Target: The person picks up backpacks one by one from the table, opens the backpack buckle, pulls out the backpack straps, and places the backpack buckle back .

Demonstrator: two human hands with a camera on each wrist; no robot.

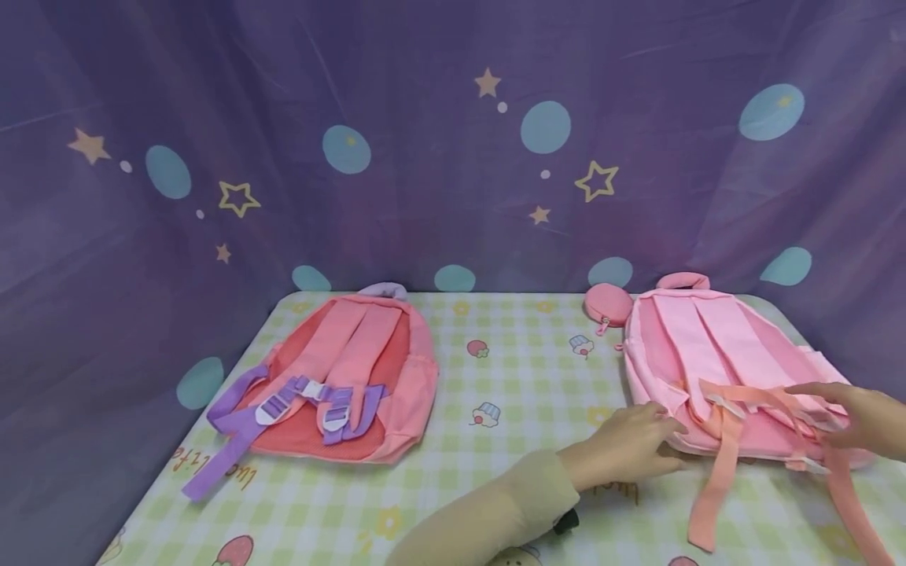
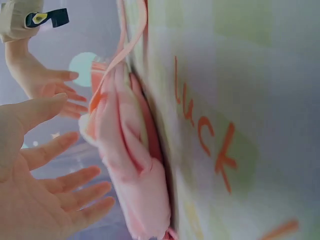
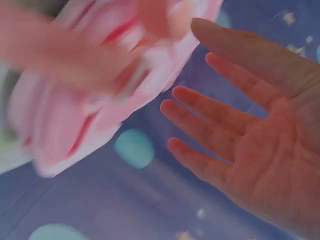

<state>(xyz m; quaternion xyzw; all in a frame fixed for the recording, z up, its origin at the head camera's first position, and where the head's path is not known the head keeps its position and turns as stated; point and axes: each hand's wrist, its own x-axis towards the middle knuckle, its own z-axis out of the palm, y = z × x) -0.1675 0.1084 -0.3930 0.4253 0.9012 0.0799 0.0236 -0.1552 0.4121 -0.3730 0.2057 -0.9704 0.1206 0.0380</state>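
Note:
A pale pink backpack lies at the right side of the table, its shoulder straps facing up. Orange webbing straps trail from its lower end over the table edge side nearest me. My left hand is beside the bag's lower left corner; in the left wrist view its fingers are spread and hold nothing. At the lower right of the bag is my right hand, by an orange strap. Seen from the right wrist, that hand has extended fingers and an empty palm, with blurred straps nearby.
A coral backpack with purple webbing and white buckles lies on the left of the table. A round pink pouch sits next to the pale bag's upper left. The tablecloth is green checked; a purple curtain hangs behind.

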